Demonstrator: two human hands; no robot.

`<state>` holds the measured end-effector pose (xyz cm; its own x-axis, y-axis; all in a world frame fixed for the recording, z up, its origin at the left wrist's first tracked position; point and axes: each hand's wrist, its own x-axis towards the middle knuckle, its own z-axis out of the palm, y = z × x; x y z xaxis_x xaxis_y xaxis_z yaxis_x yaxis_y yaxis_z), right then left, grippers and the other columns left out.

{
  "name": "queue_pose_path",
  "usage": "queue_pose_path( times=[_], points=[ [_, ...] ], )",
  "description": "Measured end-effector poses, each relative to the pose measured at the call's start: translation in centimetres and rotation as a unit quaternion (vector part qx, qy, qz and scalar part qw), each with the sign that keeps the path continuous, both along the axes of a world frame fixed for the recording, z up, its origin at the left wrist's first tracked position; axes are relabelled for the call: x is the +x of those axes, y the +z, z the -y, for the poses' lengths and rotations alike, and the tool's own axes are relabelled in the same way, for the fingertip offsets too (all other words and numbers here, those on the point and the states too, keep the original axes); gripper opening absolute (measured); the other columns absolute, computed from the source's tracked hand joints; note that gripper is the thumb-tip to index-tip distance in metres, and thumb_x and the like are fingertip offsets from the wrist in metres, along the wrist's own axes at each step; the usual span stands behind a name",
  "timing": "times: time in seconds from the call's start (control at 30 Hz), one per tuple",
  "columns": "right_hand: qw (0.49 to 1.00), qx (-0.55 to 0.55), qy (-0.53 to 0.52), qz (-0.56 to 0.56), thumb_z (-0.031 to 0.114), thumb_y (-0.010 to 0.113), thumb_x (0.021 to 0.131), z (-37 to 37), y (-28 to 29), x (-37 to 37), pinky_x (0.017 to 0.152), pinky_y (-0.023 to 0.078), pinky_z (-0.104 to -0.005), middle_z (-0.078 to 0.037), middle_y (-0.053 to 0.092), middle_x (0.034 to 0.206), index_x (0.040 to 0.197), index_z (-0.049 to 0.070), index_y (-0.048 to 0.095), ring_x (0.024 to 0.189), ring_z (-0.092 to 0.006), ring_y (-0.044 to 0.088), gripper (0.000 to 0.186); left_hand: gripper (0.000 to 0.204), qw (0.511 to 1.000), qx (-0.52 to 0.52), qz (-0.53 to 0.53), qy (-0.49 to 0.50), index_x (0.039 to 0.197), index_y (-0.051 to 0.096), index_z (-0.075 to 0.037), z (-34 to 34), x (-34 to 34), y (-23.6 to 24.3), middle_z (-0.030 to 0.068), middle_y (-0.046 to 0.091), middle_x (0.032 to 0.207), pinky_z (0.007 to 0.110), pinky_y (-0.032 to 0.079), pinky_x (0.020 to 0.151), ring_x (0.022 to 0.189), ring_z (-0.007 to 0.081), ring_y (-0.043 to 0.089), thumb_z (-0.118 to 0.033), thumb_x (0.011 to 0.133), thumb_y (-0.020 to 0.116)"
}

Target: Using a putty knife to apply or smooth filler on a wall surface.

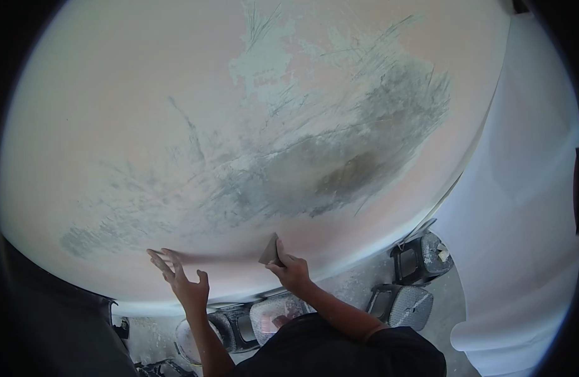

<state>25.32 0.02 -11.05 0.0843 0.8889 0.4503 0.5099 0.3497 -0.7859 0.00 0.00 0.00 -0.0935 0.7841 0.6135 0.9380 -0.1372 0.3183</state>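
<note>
Nearest us is our dark shirt (340, 349). Our right hand (294, 273) grips a small brown piece (270, 251), folded to a triangle, between thumb and fingers; it is at the near part of the panel (113, 113), and we cannot tell how firmly it meets the surface. Our left hand (188, 286) is spread and holds nothing, fingertips at the panel too, whether touching or not we cannot tell. To our right, two dusty dark stools (415, 306) stand on the floor (454, 298). Farther up the panel, which is curved and pale pink, we see a scratched grey patch (283, 176), browner toward its right. A white sheet (531, 157) hangs along the right.
</note>
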Motion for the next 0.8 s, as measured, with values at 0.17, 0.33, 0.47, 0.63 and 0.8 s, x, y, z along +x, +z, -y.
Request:
queue_pose_path(
  times=[0.17,0.33,0.47,0.63,0.8],
  points=[
    [0.973,0.027,-0.198,-0.117,0.004,0.060,0.083,-0.9,-3.2,5.8,0.057,0.049,-0.0277,-0.013,0.057,0.065,0.144,-0.002,0.036,0.055,-0.0107,0.054,0.065,0.096,0.991,0.063,0.102,-0.055,0.153,0.017,-0.007,0.8,4.5,-1.0,0.0262,0.006,0.157,0.058,0.027,0.111,0.144,0.0465,0.010,-0.003,0.067,0.061],
    [0.995,0.085,-0.029,-0.032,0.017,0.071,0.082,0.5,-0.7,0.6,0.059,0.051,-0.0347,-0.017,0.060,0.068,0.143,0.000,0.040,0.058,-0.0227,0.063,0.070,0.091,0.973,0.015,0.153,-0.172,0.151,0.020,-0.003,2.5,10.0,-4.5,0.0327,0.000,0.154,0.060,0.019,0.112,0.143,0.0507,0.003,-0.007,0.072,0.064],
    [0.993,0.069,-0.073,0.054,0.015,0.069,0.083,0.3,-0.7,1.1,0.059,0.051,-0.0347,-0.018,0.059,0.066,0.144,0.004,0.040,0.058,-0.0256,0.062,0.068,0.093,0.977,-0.010,0.146,-0.156,0.151,0.016,-0.001,1.9,12.4,-6.0,0.0342,-0.004,0.153,0.067,0.016,0.109,0.141,0.0559,-0.003,-0.014,0.073,0.066],
    [0.940,0.050,-0.199,-0.271,0.008,0.056,0.090,-0.6,-2.1,5.5,0.049,0.042,-0.0249,-0.004,0.047,0.058,0.147,0.001,0.031,0.050,-0.0082,0.045,0.062,0.098,0.976,-0.070,0.151,-0.141,0.153,0.014,-0.007,1.9,12.2,-6.0,0.0315,-0.005,0.155,0.072,0.020,0.103,0.140,0.0575,-0.003,-0.017,0.072,0.067],
    [0.996,0.075,-0.045,-0.019,0.014,0.066,0.087,0.5,-0.2,-1.8,0.062,0.049,-0.0299,-0.018,0.060,0.067,0.144,-0.001,0.037,0.058,-0.0159,0.058,0.066,0.097,0.984,-0.077,0.108,-0.117,0.154,0.016,-0.011,1.7,11.9,-7.4,0.0305,-0.002,0.156,0.073,0.022,0.102,0.141,0.0571,-0.002,-0.018,0.071,0.067]
  ],
)
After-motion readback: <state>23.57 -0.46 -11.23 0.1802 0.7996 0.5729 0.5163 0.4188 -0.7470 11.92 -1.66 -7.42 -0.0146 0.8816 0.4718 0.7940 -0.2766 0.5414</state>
